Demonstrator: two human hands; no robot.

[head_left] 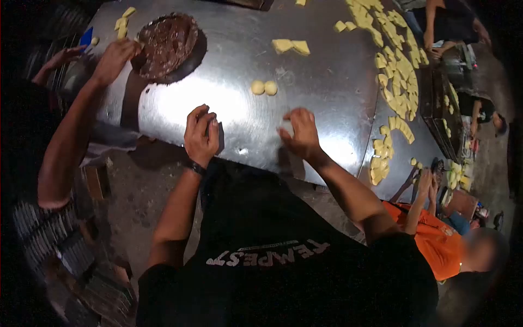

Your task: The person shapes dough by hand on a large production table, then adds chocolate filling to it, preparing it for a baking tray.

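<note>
Currently, at the near edge of the steel table [327,82]:
Left hand [200,133]: fingers curled shut around something small; what is inside is hidden.
Right hand [300,133]: fingers bent, pinching at a pale bit by the fingertips; the grip is blurred, cannot tell if closed.
Dough balls [263,87]: two, touching, on the table just beyond both hands, apart from them.
Handling (judgement): soft, light, likely tacky; dents easily, so cup from the sides with loose fingers.
Co-worker's hand [115,57]: at the rim of the dark filling pan [166,43].
Cut dough pieces [400,71]: spread along the right side.
</note>
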